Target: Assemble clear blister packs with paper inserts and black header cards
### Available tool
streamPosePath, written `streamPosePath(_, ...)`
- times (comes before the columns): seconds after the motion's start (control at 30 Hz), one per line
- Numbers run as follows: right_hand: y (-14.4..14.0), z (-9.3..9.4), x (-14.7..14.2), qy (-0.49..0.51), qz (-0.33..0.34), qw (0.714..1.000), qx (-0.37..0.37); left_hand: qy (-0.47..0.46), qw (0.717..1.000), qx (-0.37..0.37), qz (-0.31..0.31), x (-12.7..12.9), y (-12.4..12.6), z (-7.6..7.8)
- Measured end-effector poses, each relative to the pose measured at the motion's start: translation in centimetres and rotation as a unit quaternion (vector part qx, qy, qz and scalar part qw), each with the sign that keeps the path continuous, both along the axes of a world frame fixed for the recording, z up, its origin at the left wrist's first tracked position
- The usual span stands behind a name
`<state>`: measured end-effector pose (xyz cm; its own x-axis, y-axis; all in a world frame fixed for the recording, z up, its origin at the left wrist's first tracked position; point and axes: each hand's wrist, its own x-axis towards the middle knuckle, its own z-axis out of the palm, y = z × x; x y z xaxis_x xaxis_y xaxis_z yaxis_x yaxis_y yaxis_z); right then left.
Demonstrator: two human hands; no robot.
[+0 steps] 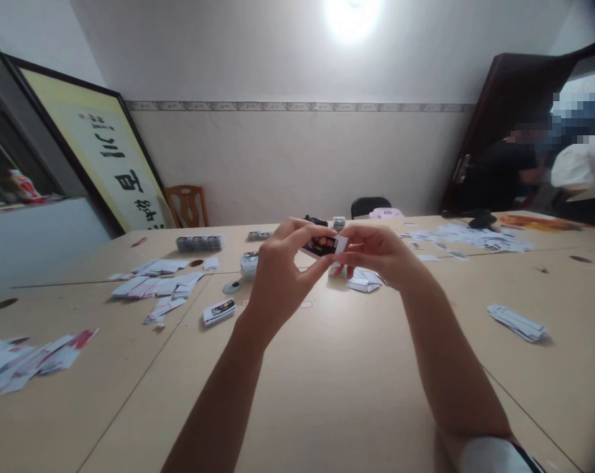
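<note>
My left hand (pixel 278 276) and my right hand (pixel 379 256) are raised together above the middle of the tan table (pixel 327 381). Between their fingertips they pinch one small card (pixel 323 246) with a dark picture and white edges, held roughly flat. Just below and behind my right hand lies a small heap of white cards (pixel 364 280). A single small pack with a dark label (pixel 219 311) rests on the table to the left of my left wrist, next to a small round grey disc (pixel 232 287).
Loose white and red-edged cards (pixel 154 284) are scattered at left, more at the near left edge (pixel 36 360). Wrapped stacks (pixel 199 243) stand farther back. A card pile (pixel 517 322) lies at right. Another person (pixel 511 171) stands by the dark door; chairs line the far wall.
</note>
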<state>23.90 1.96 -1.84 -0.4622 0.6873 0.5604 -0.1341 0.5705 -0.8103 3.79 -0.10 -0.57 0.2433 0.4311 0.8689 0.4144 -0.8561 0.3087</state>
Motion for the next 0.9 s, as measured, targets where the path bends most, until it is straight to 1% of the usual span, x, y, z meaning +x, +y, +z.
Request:
streamPosePath(0.1,-0.01,-0.01,0.31,-0.010,0.015,1.000,0.002,0.013,0.999,0.027,-0.011,-0.01,0.15,-0.09)
streamPosePath(0.23,-0.36,0.27,0.27,-0.028,0.002,0.999,0.015,0.025,0.999,0.047,-0.008,0.00,0.17,-0.11)
streamPosePath(0.47,-0.88,0.53,-0.06,-0.018,-0.028,0.999,0.035,0.052,0.998,0.047,-0.008,0.02,0.23,-0.14)
streamPosePath(0.67,-0.79,0.34,0.04,-0.015,-0.032,0.999,0.030,0.059,0.997,0.042,-0.005,0.06,0.28,-0.16)
streamPosePath(0.77,-0.73,0.24,-0.04,0.006,-0.030,0.999,0.024,0.066,0.996,0.053,-0.004,0.09,0.30,-0.21)
streamPosePath(0.9,-0.49,0.04,-0.23,0.034,-0.030,0.999,0.016,0.071,0.996,0.045,-0.003,0.13,0.33,-0.25)
